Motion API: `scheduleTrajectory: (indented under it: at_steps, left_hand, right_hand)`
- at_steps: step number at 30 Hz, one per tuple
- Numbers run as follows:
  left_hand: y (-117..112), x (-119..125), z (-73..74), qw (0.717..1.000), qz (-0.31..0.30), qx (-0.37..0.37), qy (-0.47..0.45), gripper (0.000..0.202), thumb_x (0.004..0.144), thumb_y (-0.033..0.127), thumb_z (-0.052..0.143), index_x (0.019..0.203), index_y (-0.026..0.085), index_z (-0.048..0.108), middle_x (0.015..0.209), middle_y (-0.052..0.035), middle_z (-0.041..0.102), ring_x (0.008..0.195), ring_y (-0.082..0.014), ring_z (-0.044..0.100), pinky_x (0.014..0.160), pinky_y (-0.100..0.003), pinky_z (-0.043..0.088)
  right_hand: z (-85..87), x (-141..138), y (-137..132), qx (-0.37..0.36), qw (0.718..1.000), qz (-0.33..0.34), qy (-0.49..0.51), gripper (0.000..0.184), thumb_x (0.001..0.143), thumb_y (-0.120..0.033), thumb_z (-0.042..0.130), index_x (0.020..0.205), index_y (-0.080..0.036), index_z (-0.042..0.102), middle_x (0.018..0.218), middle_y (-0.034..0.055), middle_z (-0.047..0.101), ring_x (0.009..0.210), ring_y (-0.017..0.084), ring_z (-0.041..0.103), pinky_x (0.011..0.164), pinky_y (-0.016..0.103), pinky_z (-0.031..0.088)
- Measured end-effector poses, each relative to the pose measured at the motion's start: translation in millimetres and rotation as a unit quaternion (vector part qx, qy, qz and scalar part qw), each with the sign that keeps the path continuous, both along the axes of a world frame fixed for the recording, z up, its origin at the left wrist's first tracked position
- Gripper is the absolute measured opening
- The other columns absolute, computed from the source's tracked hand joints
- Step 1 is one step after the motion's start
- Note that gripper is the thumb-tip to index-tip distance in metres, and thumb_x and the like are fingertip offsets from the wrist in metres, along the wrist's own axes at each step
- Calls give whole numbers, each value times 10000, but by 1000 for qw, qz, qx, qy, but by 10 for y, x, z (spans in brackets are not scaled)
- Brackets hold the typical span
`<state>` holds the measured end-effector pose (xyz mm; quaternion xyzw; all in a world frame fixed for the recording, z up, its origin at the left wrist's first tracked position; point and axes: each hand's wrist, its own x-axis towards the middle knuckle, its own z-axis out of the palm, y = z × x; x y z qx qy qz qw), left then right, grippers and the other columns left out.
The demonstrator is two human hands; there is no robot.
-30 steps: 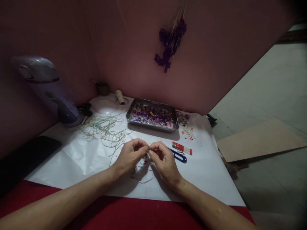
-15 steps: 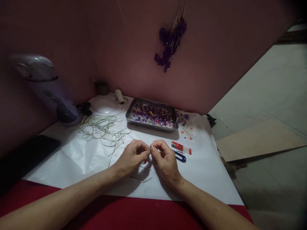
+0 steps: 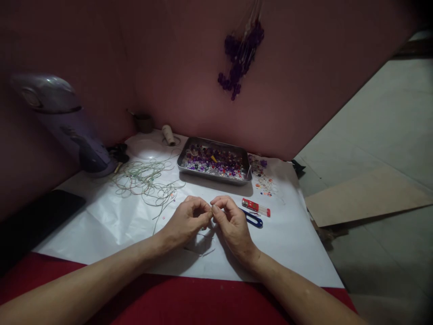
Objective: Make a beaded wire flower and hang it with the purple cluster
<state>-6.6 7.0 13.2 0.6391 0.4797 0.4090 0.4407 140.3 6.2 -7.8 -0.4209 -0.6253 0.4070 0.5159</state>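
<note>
My left hand (image 3: 190, 215) and my right hand (image 3: 232, 224) meet above the white sheet, thumbs and forefingers pinched fingertip to fingertip. What they pinch is too small to make out. Below the left hand, a thin cord (image 3: 206, 253) shows against the shadow on the sheet. Just right of my right hand lies a tool with a dark blue looped handle (image 3: 254, 220), partly hidden by that hand. A red lighter (image 3: 256, 207) rests behind it. Farther back stands a metal tray (image 3: 216, 180) of purple, clear and red beads (image 3: 219, 162).
Tangled pale green cord (image 3: 145, 178) spreads at left, near a purple flask (image 3: 81, 131). A thread spool (image 3: 168, 135) stands at the back. Small loose beads (image 3: 265, 187) lie right of the tray. Purple bead strands (image 3: 238, 58) hang on the pink wall.
Both hands keep the same pinch with almost no movement. The view has shifted very slightly.
</note>
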Motion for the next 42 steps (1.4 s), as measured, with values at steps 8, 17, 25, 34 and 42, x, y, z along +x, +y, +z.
scheduleTrajectory:
  at_steps: [8, 17, 25, 34, 42]
  left_hand:
    - [14, 10, -41, 994, 6, -59, -90, 131, 775, 264, 614, 684, 169, 608, 628, 0, 565, 594, -126, 489, 576, -254, 398]
    - [6, 3, -47, 996, -1, -60, -71, 150, 781, 287, 603, 686, 171, 602, 631, 1, 563, 588, -126, 495, 560, -249, 392]
    - [18, 7, -58, 983, 33, -95, -154, 179, 750, 317, 650, 708, 156, 582, 634, 18, 535, 585, -106, 475, 547, -232, 377]
    - [1, 18, -29, 983, 50, -99, -143, 181, 746, 318, 649, 700, 154, 587, 598, 29, 518, 541, -92, 450, 498, -219, 343]
    - [-12, 30, -20, 978, 61, -114, -164, 176, 748, 302, 648, 700, 144, 588, 600, 17, 533, 548, -91, 459, 512, -220, 367]
  right_hand:
    - [-25, 7, 17, -41, 999, -13, 20, 124, 877, -324, 555, 844, -208, 580, 799, 9, 553, 715, 150, 524, 612, 266, 423]
    - [-38, 19, 16, -24, 999, -31, 2, 148, 912, -343, 513, 897, -215, 586, 841, 21, 565, 791, 166, 541, 654, 272, 432]
    - [26, 16, -20, 23, 995, -23, -91, 190, 890, -304, 547, 734, -197, 559, 790, 16, 523, 715, 158, 497, 640, 282, 405]
    - [24, 36, -31, 10, 1000, 2, -8, 205, 899, -317, 534, 727, -205, 517, 773, 9, 491, 709, 154, 477, 620, 278, 391]
    - [-22, 45, -30, -38, 997, 15, 62, 149, 877, -354, 577, 845, -209, 565, 784, -3, 520, 576, 109, 439, 514, 245, 360]
